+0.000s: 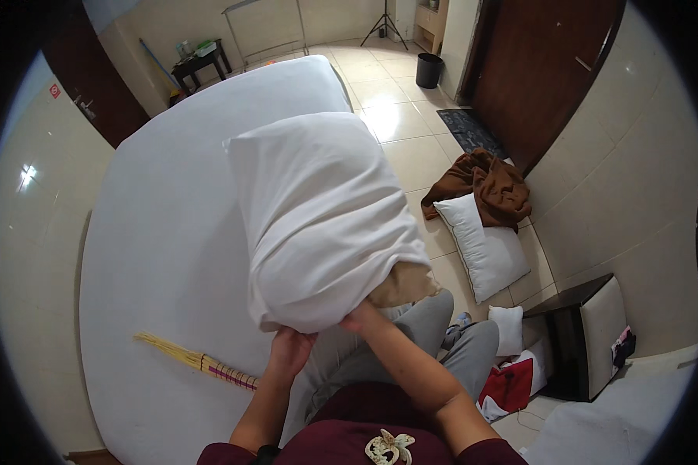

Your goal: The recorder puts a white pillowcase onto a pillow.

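A large white pillowcase (326,203) is drawn over most of a pillow in front of me. At its near right corner the beige pillow (401,285) shows out of the cloth. My left hand (292,349) grips the near left edge of the case, its fingertips partly hidden under the fabric. My right hand (358,317) holds the near edge beside the exposed pillow, with its fingers tucked out of sight. Beneath lies a mattress (163,232) with a white fitted sheet. On the sheet, left of my left hand, rests a stick broom (200,361) with a bound handle.
On the tiled floor to the right lie a brown blanket (483,186) and a white pillow (488,256). A small white cushion (506,328), red cloth (509,383) and dark-framed padded furniture (593,337) stand nearer. Farther off are a black bin (429,71) and a low table (203,64).
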Tool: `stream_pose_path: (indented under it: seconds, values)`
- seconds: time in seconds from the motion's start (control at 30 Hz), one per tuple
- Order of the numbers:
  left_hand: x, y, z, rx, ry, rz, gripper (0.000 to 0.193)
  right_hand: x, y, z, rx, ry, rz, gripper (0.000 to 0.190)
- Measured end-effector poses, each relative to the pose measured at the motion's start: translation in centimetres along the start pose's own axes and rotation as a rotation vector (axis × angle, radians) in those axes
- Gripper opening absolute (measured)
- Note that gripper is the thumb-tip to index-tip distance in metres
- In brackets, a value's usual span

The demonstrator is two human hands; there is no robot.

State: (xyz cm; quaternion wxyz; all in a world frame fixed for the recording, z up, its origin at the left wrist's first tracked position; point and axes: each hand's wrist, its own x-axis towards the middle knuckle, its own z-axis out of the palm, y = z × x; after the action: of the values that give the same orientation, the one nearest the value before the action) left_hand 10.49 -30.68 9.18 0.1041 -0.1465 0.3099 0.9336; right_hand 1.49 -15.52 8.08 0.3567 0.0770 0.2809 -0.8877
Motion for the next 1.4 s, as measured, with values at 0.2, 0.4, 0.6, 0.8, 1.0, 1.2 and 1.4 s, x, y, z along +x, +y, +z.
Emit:
stream_pose_path:
  seconds: [0.2, 0.4, 0.6, 0.8, 1.0, 1.2, 1.4]
  values:
    - [1.7, -0.9, -4.5, -0.177, 0.156, 0.043, 0.055, -5.8, 2.6, -5.2, -0.415, -0.044, 0.129, 0.051]
    - [-0.8, -5.5, -1.4, -0.378, -0.070, -0.229, 0.044, -9.4, 0.5, -9.6, -0.013, 0.651, -0.204, 0.034]
    - [2.7, -8.2, 4.6, -0.154, -0.240, -0.299, 0.037, -6.9, 0.5, -10.3, -0.348, 0.548, -0.295, 0.049]
    - [8.0, -12.1, 8.5, 0.002, -0.112, -0.292, 0.029, -6.1, 0.5, -13.1, -0.341, 0.829, -0.550, 0.052]
    - [11.1, -15.4, 12.8, 0.016, -0.085, -0.250, 0.032, -4.5, -3.7, -10.4, 0.005, 0.556, -0.396, 0.047]
    - [9.5, -13.9, 13.0, 0.035, -0.326, -0.408, 0.038, -4.9, -7.9, -8.8, 0.241, 0.467, -0.349, 0.046]
    - [10.9, -13.3, 5.6, 0.218, -0.107, -0.352, 0.033, -4.3, -5.9, -12.8, 0.355, 0.165, -0.483, 0.044]
